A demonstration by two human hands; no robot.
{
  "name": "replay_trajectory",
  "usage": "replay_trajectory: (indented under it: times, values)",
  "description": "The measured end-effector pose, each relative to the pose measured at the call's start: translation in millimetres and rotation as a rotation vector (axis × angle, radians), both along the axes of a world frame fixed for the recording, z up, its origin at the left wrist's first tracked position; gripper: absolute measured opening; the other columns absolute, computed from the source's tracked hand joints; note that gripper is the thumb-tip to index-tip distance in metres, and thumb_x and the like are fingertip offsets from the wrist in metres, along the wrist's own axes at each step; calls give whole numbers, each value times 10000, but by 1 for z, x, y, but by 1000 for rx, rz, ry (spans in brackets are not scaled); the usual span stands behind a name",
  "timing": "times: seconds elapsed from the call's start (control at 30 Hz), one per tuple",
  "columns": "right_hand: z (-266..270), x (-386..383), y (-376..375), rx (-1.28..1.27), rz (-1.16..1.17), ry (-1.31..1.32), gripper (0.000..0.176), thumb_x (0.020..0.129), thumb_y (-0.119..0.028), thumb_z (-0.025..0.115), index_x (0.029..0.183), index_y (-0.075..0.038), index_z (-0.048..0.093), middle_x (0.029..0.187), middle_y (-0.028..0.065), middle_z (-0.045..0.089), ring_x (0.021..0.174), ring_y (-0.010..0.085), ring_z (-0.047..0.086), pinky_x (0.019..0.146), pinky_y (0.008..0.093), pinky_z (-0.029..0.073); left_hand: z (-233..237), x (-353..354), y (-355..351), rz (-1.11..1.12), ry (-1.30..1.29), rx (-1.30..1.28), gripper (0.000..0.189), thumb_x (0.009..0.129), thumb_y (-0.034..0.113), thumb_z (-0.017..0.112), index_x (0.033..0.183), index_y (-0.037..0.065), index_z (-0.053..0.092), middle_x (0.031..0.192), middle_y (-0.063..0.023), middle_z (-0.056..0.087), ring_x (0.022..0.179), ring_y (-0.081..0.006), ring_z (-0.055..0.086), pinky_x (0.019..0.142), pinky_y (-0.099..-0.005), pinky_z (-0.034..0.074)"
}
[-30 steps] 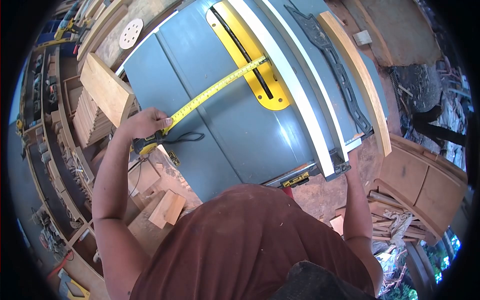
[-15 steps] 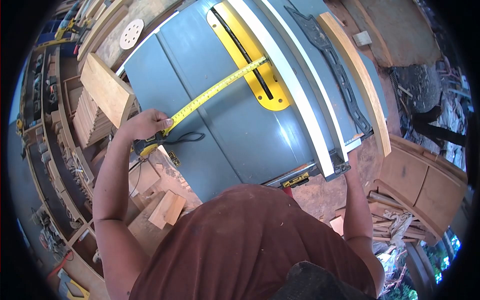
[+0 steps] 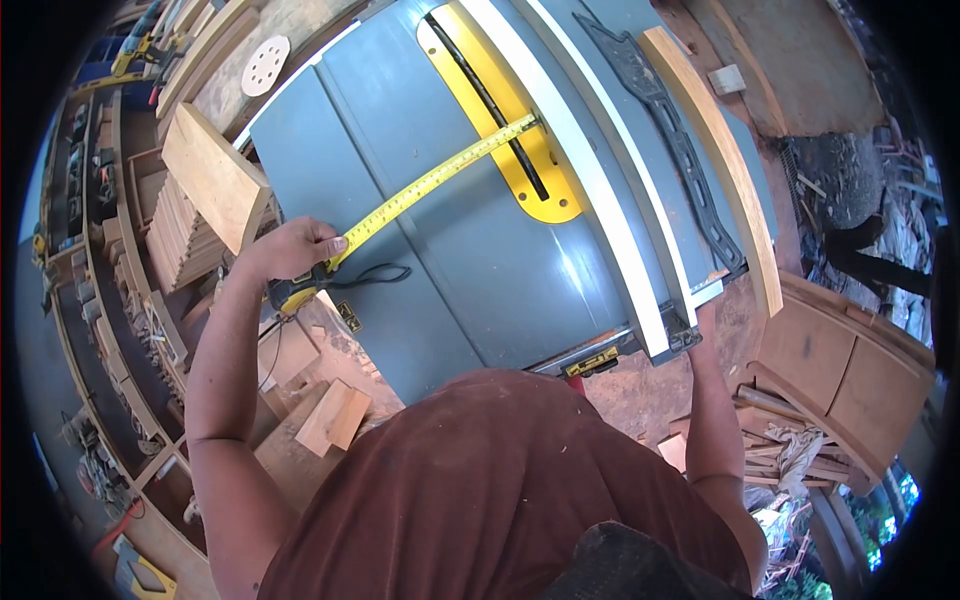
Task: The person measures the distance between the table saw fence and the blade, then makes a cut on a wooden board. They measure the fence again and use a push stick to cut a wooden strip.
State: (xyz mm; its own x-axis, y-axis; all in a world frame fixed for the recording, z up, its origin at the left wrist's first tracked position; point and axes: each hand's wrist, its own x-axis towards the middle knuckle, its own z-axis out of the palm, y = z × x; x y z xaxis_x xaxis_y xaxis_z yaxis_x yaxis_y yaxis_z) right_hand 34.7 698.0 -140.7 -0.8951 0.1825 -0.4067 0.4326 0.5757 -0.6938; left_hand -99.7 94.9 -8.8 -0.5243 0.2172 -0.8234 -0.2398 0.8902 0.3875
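Note:
My left hand is closed on a yellow and black tape measure at the left edge of a grey saw table. The extended yellow blade runs up and right across the table and over the yellow insert plate. Its tip meets the long white-edged fence. A black wrist strap lies in a loop beside the tape's case. My right arm reaches below the fence's near end, at the table's front right; that hand's fingers are hidden there.
A curved-looking wooden board lies along the table's right side. Stacked boards and a perforated sanding disc are at the left. Brown panels and scrap wood lie at the right, with shelves of tools at far left.

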Motion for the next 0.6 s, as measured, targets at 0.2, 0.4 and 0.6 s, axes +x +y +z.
replay_trajectory:
  times: [0.2,0.4,0.6]
  values:
    - [-10,5,7,9,-21,-17,393,818,-222,658,1133,9,616,1023,184,686,981,291,666,790,385,495,5,-1,6,14,-21,-31,357,971,275,568,799,-31,630,651,-25,561,626,-111,495,607,-308,430]
    - [-18,7,13,24,-18,-37,370,828,-217,649,1125,1,622,1012,184,688,967,302,670,775,392,499,7,0,8,41,-22,-15,354,972,270,567,798,-32,628,646,-18,553,626,-107,493,604,-303,429]
    - [-22,7,17,122,-58,-141,385,820,-208,664,1130,16,616,1023,190,685,978,285,667,791,380,498,3,2,3,29,-4,4,373,966,286,572,789,-39,623,623,-35,543,605,-116,488,587,-322,422]
